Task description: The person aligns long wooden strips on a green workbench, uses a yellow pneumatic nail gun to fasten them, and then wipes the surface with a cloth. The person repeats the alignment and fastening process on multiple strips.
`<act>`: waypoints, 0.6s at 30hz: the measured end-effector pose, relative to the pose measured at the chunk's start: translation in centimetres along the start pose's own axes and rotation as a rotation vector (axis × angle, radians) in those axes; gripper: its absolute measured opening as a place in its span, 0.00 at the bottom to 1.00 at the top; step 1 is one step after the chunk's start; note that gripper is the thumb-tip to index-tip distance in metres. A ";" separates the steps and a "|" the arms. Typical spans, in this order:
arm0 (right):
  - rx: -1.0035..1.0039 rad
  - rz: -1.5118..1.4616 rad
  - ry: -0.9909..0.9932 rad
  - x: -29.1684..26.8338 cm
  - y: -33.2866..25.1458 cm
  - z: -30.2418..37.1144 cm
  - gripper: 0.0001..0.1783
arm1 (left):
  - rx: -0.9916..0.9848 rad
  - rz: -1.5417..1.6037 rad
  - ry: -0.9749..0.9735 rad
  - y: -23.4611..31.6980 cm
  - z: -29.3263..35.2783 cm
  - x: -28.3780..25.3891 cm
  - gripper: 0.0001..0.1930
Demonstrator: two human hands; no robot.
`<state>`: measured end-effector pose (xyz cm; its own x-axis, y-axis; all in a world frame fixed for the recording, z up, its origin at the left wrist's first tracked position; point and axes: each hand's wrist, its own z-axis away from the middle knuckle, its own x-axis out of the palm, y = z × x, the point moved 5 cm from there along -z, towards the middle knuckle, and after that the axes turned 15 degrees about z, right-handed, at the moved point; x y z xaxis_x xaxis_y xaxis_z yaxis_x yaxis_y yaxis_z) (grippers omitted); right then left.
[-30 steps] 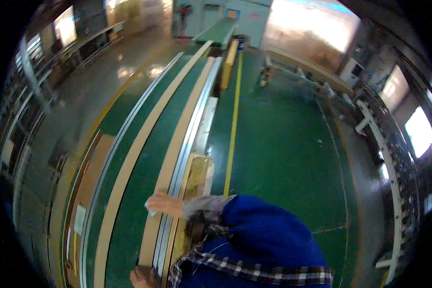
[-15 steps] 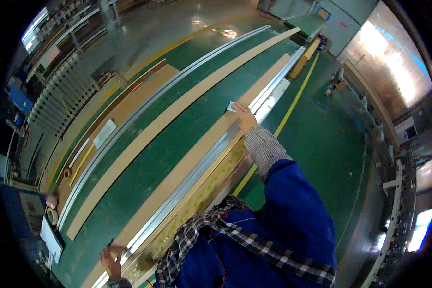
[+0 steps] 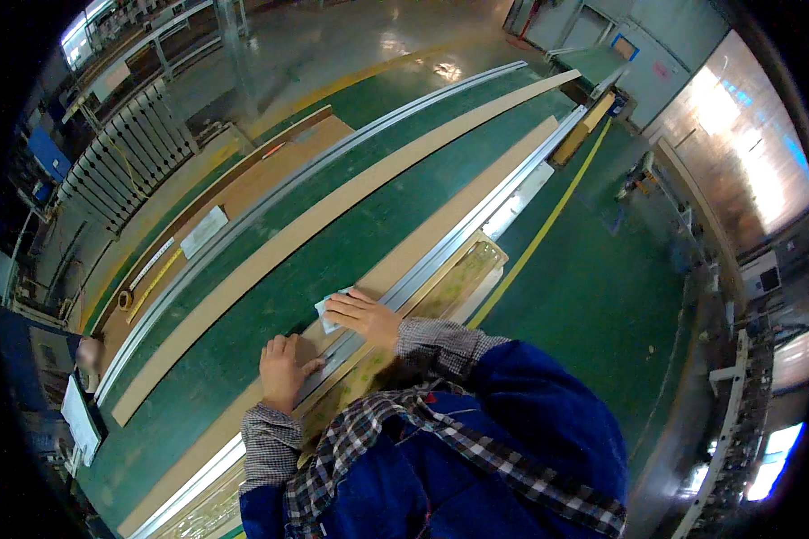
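In front of me a long brown strip lies diagonally beside grooved silver metal profiles. My right hand presses a small white cloth against the strip, fingers over it. Part of the cloth sticks out past the fingertips at the strip's far edge. Close by on the near-left side, my left hand rests across the same strip, its thumb apart from the fingers and pointing toward the metal. Whether anything small is under its fingertips is hidden.
A second brown strip and a long pale metal profile lie farther off on the green surface. Beyond them a brown board carries a white sheet and a tape roll. A film-wrapped yellowish bundle lies nearest my body.
My right hand has come back toward me along the strip with the white cloth. My left hand has moved up and right along the strip, so both hands are now close together.
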<state>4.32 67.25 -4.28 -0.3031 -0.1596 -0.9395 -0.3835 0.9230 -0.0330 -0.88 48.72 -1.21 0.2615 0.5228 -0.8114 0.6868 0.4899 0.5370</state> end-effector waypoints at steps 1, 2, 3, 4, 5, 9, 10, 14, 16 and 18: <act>0.006 -0.007 0.020 0.1 -0.3 -0.1 0.24 | 0.009 0.027 0.015 -0.3 0.2 -0.2 0.30; 0.011 -0.015 0.040 0.1 -0.5 -0.2 0.24 | 0.041 0.019 0.023 -0.3 0.2 -0.1 0.30; 0.014 -0.019 0.024 0.2 -0.4 -0.2 0.24 | 0.073 0.010 0.031 -0.3 0.1 0.0 0.29; 0.017 -0.024 0.008 0.1 -0.3 -0.1 0.24 | 0.106 0.000 0.040 -0.2 0.1 -0.1 0.29; 0.022 -0.024 -0.008 0.1 -0.1 -0.1 0.25 | 0.091 -0.004 0.015 -0.4 0.2 -0.1 0.29; 0.074 0.004 -0.038 -0.2 1.3 0.5 0.25 | 0.019 -0.034 -0.044 -1.8 2.3 -2.0 0.28; 0.088 -0.012 -0.032 -0.3 1.8 0.8 0.25 | -0.020 -0.055 -0.048 -2.5 4.3 -3.0 0.28; 0.143 0.053 -0.043 -1.8 5.6 2.9 0.25 | -0.164 -0.066 -0.172 -6.8 9.7 -6.5 0.29; 0.160 0.054 -0.015 -2.4 7.7 3.4 0.25 | -0.090 -0.178 -0.133 -13.6 15.8 -6.9 0.29; 0.182 0.058 0.059 -2.8 10.4 4.3 0.25 | -0.118 -0.159 -0.121 -16.3 19.7 -7.7 0.30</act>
<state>4.96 78.82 -3.46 -0.3731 -0.1199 -0.9200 -0.2013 0.9785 -0.0459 -0.72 22.95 -8.30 0.2407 0.3480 -0.9061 0.6437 0.6415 0.4174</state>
